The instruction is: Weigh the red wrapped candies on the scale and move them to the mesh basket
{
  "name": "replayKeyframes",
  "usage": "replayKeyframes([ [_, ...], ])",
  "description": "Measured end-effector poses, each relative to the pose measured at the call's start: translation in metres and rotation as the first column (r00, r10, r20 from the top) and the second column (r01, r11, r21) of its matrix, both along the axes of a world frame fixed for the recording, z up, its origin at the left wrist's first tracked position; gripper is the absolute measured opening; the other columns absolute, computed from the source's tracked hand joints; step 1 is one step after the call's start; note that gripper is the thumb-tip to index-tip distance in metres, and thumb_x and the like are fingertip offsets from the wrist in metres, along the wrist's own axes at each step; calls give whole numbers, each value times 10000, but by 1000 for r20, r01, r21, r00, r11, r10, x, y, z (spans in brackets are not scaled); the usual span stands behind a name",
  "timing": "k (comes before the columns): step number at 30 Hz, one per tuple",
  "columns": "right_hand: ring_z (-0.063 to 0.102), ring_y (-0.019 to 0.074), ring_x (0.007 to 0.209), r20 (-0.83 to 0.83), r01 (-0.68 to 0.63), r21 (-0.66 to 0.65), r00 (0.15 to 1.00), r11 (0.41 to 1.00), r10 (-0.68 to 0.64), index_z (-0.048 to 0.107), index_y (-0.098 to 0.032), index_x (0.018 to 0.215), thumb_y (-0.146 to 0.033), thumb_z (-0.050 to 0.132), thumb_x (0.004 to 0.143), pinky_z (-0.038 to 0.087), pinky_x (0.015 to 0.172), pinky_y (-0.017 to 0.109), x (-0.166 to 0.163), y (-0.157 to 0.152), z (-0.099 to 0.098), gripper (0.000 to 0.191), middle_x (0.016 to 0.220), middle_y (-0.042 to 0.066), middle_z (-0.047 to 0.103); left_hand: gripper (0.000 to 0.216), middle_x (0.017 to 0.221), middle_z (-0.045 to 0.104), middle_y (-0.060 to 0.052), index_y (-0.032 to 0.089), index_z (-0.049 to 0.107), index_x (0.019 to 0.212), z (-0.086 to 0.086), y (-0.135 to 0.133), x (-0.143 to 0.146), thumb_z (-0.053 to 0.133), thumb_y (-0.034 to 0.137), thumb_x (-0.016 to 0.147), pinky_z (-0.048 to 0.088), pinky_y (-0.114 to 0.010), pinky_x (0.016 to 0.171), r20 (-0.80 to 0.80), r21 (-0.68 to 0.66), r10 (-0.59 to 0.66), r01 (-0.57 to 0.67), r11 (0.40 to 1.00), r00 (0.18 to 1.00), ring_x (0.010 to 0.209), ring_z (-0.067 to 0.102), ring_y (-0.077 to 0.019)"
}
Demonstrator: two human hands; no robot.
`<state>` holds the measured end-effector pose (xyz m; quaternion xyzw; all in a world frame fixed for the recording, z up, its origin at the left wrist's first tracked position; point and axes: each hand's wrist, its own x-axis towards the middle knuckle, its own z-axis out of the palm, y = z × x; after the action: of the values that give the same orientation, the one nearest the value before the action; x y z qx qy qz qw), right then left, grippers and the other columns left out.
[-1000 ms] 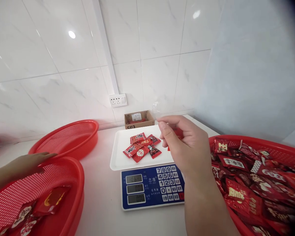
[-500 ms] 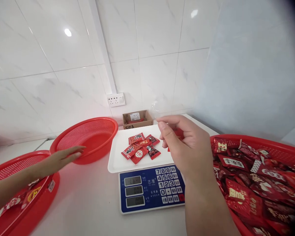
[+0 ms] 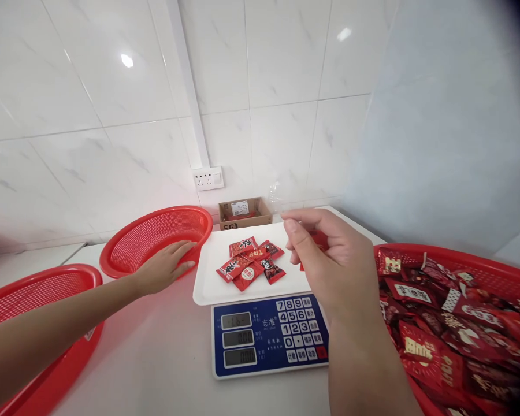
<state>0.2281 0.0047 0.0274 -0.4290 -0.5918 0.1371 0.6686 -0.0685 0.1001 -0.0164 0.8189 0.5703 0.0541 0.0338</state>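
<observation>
My left hand [image 3: 167, 267] is stretched out, fingers extended and holding nothing, over the near right side of a red mesh basket [image 3: 125, 237]. My right hand [image 3: 329, 254] is above the right part of the scale's white tray [image 3: 210, 283], thumb and forefinger pinched together. What they hold, if anything, I cannot make out. Several small red snack packets [image 3: 248, 274] lie in a loose pile on the tray. Another red packet [image 3: 319, 238] shows partly behind my right hand. The scale's blue keypad panel [image 3: 268, 338] faces me, with three small displays on its left.
On the right stands a red basket [image 3: 468, 254] heaped with red snack packets [image 3: 433, 352]. Another red basket [image 3: 75, 271] is at the left, partly covered by my forearm. A small cardboard box [image 3: 260, 218] sits behind the tray, near a wall socket [image 3: 208, 178] and something clear [image 3: 275, 192].
My left hand has moved right, from between the two left baskets towards the tray. My right hand keeps its pinch in nearly the same place. The view has shifted slightly.
</observation>
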Motion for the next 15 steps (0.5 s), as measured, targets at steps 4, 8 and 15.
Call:
replayKeyframes([
  [4,549,89,493,-13,9,-10,1000,1000,-9,725,-252,905,-302,631,900,449,459,195,0,-1,-1,107,618,-54,613,550,1511,459,-121,207,437,1438,2,-1,46,356,488,972,337,-431,1143,31,-6,-161,161,987,987,1387,419,-280],
  [8,548,89,496,-33,46,12,998,999,-45,732,-270,918,-324,638,899,457,476,202,3,-2,-3,111,617,-56,608,559,1419,559,-115,250,459,1428,-2,-7,85,477,505,931,471,-423,1027,52,-67,-291,295,953,955,1267,550,-296],
  [15,553,116,508,-92,38,-18,995,999,-40,733,-235,875,-316,651,861,473,505,251,-2,-6,2,116,618,-36,624,396,1349,621,-72,255,555,1318,4,-8,95,388,260,959,524,-348,939,21,-62,-310,310,949,951,1165,629,-241],
])
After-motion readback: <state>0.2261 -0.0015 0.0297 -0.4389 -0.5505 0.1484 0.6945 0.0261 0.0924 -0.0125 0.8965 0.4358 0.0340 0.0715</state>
